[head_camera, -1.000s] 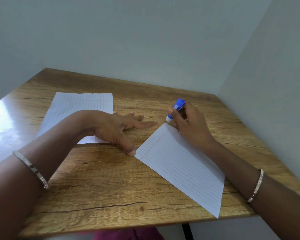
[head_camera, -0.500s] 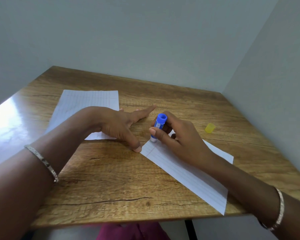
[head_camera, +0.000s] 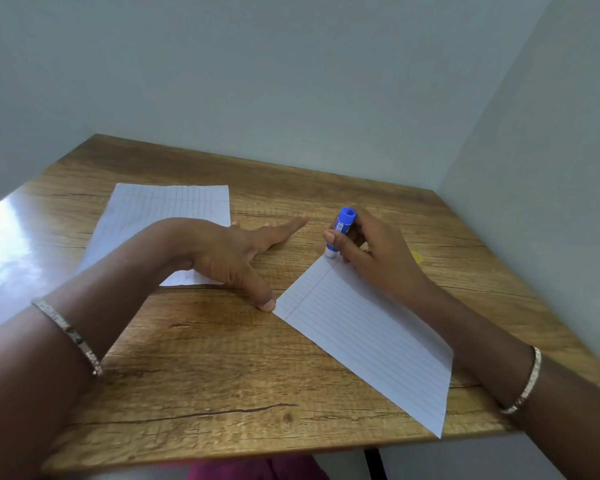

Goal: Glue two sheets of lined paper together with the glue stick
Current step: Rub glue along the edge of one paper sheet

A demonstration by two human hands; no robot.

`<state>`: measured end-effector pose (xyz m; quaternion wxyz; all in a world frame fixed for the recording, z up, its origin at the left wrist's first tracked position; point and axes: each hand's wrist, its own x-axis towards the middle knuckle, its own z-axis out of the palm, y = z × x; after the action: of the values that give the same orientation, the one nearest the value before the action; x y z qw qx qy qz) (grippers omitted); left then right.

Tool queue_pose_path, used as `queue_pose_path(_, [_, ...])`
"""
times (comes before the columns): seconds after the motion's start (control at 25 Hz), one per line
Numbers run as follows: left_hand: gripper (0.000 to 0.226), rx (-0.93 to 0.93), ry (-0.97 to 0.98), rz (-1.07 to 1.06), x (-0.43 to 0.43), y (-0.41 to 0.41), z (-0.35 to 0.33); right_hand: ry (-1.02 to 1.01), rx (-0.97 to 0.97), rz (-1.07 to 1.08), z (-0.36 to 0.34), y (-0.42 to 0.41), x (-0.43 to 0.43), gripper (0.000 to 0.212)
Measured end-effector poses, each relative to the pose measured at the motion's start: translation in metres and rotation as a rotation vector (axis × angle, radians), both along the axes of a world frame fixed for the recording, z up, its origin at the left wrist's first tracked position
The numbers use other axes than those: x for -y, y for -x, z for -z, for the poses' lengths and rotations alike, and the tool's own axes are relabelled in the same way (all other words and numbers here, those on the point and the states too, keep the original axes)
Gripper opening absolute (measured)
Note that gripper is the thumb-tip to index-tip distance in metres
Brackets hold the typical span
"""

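A lined sheet [head_camera: 368, 337] lies diagonally on the wooden table, its near corner over the front edge. My right hand [head_camera: 374, 258] grips a blue glue stick [head_camera: 340, 233] nearly upright, its white tip down on the sheet's far corner. My left hand [head_camera: 236, 258] lies flat with fingers spread; its thumb presses the table at the sheet's left corner. A second lined sheet [head_camera: 167, 213] lies at the back left, partly under my left wrist.
A yellow cap [head_camera: 417, 257] peeks out behind my right hand. The table [head_camera: 201, 375] sits in a corner, with walls at the back and right. Its front edge runs just below my forearms. Glare covers the left side.
The glue stick has slid along the sheet's top edge, from the left corner by my thumb back to the far corner. My left hand has stayed put.
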<state>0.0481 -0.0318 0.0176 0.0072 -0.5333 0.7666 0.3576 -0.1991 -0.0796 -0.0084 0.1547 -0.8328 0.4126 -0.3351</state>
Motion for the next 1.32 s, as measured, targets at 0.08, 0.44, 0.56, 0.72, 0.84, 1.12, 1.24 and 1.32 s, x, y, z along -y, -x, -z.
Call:
queue_pose_path(0.08, [0.125, 0.006, -0.009, -0.007, 0.0, -0.001, -0.001, 0.001, -0.008, 0.045, 0.001, 0.002, 0.005, 0.019])
queue_pose_path(0.44, [0.108, -0.058, -0.023, 0.041, -0.002, -0.006, 0.001, -0.098, 0.014, 0.147, -0.007, 0.02, -0.079, 0.01])
queue_pose_path(0.56, [0.088, -0.205, 0.028, 0.069, -0.006, -0.006, -0.001, -0.189, -0.217, 0.035, 0.008, 0.019, -0.121, 0.017])
queue_pose_path(0.72, [0.054, -0.386, 0.239, -0.053, -0.009, -0.004, -0.005, -0.176, -0.278, -0.06, 0.004, 0.016, -0.119, 0.034])
queue_pose_path(0.84, [0.045, -0.288, 0.377, -0.077, -0.006, -0.006, 0.003, -0.249, -0.366, -0.233, -0.01, 0.031, -0.1, 0.044])
queue_pose_path(1.12, [0.062, -0.127, 0.399, -0.032, 0.001, 0.0, 0.011, -0.47, -0.3, -0.448, -0.038, 0.061, -0.061, 0.044])
queue_pose_path(1.24, [0.072, -0.072, 0.414, -0.046, 0.001, 0.002, 0.013, -0.467, -0.005, -0.358, -0.035, 0.045, -0.052, 0.024])
queue_pose_path(1.32, [0.075, -0.064, 0.4, -0.058, 0.001, 0.002, 0.012, -0.415, 0.27, -0.251, -0.026, 0.024, -0.051, 0.02])
